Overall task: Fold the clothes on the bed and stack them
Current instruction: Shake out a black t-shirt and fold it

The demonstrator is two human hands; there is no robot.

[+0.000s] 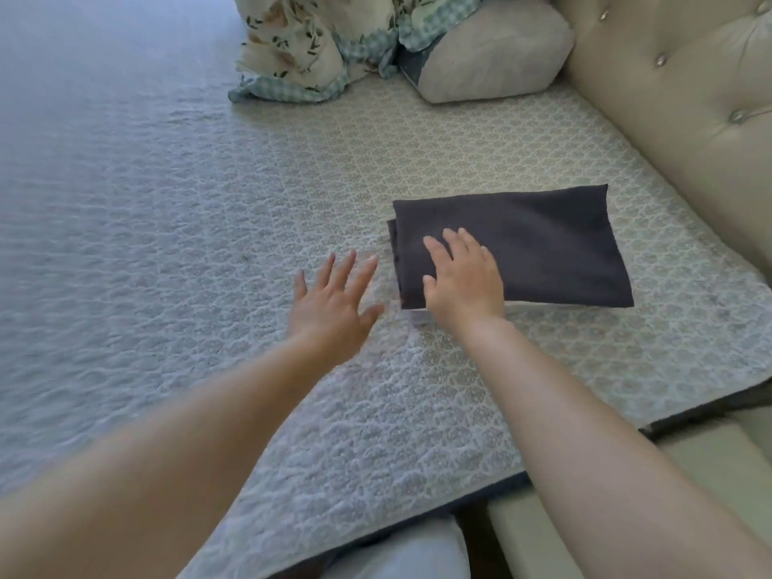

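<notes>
Now both arms reach out over the quilted bed [175, 227]: the left hand [332, 305] hovers with fingers spread apart just beside the stack, while the right hand [463, 282] lies flat, fingers straight, on the folded dark garment [543, 248], which tops something pale. Farther back, a floral cloth [309, 43] sits bunched beside a grey pillow [493, 56].
</notes>
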